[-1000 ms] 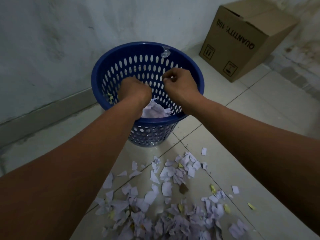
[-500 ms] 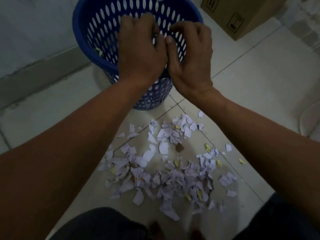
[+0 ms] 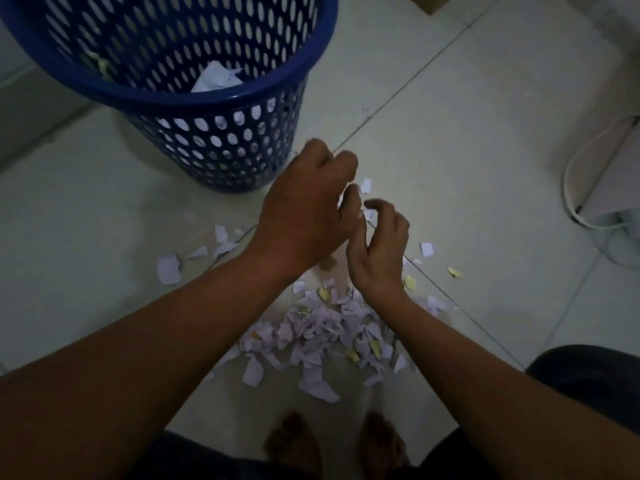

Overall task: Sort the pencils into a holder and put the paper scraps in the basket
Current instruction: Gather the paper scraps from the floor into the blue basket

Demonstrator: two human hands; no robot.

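One round blue plastic basket (image 3: 173,98) with oval holes all over its wall stands on the pale tiled floor (image 3: 450,133). Two hands hover just in front of it, close together and above the floor.

The left hand (image 3: 304,209) shows its back, fingers curled under; whether it holds anything cannot be told. The right hand (image 3: 381,244) is just beside it, farther from the basket, fingers loosely hooked with a gap to the thumb and nothing seen inside.

The torn paper scraps (image 3: 322,327) are too many to count. Most are heaped in one pile in front of the basket, under the forearms, with a handful of strays around it.

They are small, ragged and mostly white to pale lilac, a few of them yellow. One crumpled white piece (image 3: 216,76) and one yellowish bit (image 3: 100,64) lie inside the basket, and more white shows through its holes.

Two bare feet (image 3: 294,445) stand on the side of the pile away from the basket. The light is dim, and grout lines cross the tiles diagonally. Well to the right of the basket one white cable (image 3: 568,174) loops on the floor. Beyond it, at the top edge, a brown cardboard corner (image 3: 429,1) shows.
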